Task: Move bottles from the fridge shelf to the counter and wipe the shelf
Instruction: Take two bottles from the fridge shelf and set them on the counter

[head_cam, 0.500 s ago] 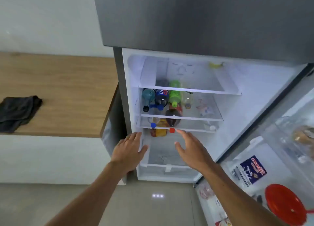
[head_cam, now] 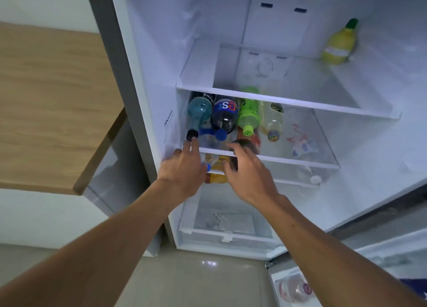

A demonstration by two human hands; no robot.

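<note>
The open fridge has a middle glass shelf (head_cam: 300,162) with several bottles lying on their sides, caps toward me: a teal bottle (head_cam: 199,112) with a black cap, a dark cola bottle (head_cam: 224,115) with a blue cap, a green bottle (head_cam: 248,112) and a pale clear bottle (head_cam: 273,122). A dark brown bottle (head_cam: 250,142) lies in front. My left hand (head_cam: 184,168) is open at the shelf's front left edge, fingertips just under the teal bottle's cap. My right hand (head_cam: 247,175) is open, fingers curled near the brown bottle. An orange bottle (head_cam: 216,178) lies on the shelf below, partly hidden.
A yellow squeeze bottle (head_cam: 339,43) stands on the top shelf at the back right. The wooden counter (head_cam: 50,112) lies left of the fridge. A clear drawer (head_cam: 226,228) sits at the fridge bottom. The open door's bins (head_cam: 293,288) are at lower right.
Both hands have reached up and forward to the middle shelf's front edge. The view has moved much closer to the fridge, so the dark cloth on the counter is out of frame.
</note>
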